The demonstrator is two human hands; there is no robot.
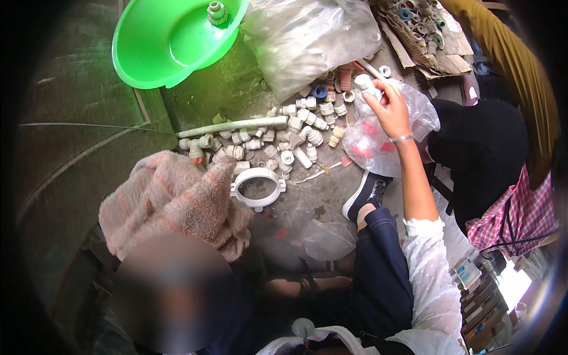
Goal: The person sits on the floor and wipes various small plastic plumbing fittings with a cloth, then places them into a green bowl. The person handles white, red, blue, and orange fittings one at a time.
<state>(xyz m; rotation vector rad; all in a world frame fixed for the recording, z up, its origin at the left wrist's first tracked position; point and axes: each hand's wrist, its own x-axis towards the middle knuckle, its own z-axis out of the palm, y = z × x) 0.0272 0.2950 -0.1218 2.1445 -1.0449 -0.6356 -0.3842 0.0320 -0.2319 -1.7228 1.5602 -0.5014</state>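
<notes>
The right hand (pixel 392 115), wearing a silver bangle, grips a small white plastic pipe fitting (pixel 368 84) between thumb and fingers. It is over the upper edge of a crumpled clear plastic bag (pixel 417 112) with red pieces showing in it; whether hand and bag touch, I cannot tell. The left hand is out of view, so I cannot tell how its fingers stand.

Left of the bag, a loose heap of off-white plastic fittings (pixel 293 139) lies on the grey floor (pixel 316 204), with a long white pipe (pixel 236 125) along its upper edge and a round white plastic ring with side lugs (pixel 279 184) just below. Beyond the heap are a bulky translucent plastic sack (pixel 313 44) and a bright green plastic basin (pixel 139 50) with one pale fitting (pixel 217 13) inside.
</notes>
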